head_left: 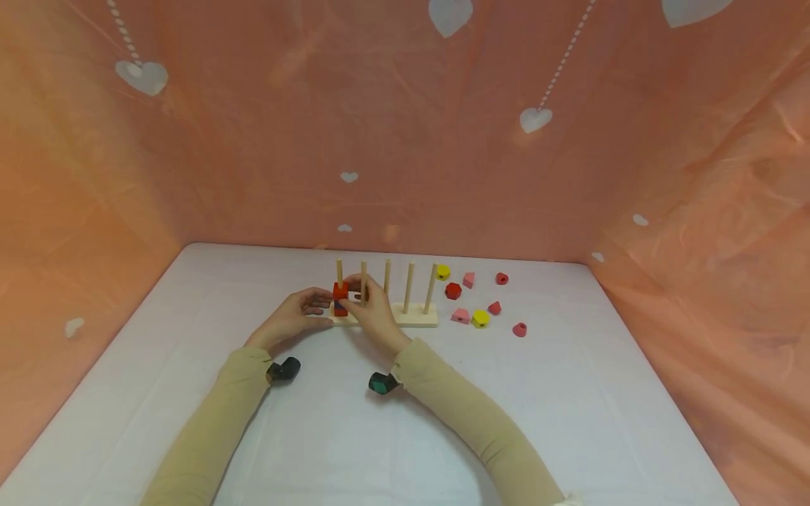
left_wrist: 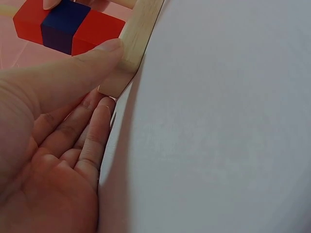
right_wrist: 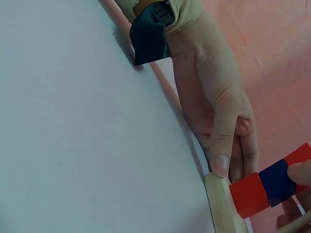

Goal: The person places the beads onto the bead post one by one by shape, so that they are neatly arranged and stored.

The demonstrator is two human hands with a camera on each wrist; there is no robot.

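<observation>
A wooden peg stand point(head_left: 420, 318) with several upright pegs stands at the back of the table. Three square blocks are stacked on its leftmost peg: a lower red block point(left_wrist: 97, 31), a blue block point(left_wrist: 64, 22) and an upper red block point(left_wrist: 29, 22). My left hand point(head_left: 294, 316) holds the stand's left end, thumb on the base edge and fingers around the corner. My right hand point(head_left: 377, 316) pinches the upper red block, its thumb also lying against the blue one. The right fingertips behind the stack are partly hidden.
Right of the stand lie loose yellow pieces point(head_left: 481, 320), pink pieces point(head_left: 460, 316), a red hexagonal piece point(head_left: 453, 291) and several small red pieces point(head_left: 520, 329). A pink-orange cloth point(head_left: 405, 140) with white hearts hangs behind the table point(head_left: 329, 436) and along both sides.
</observation>
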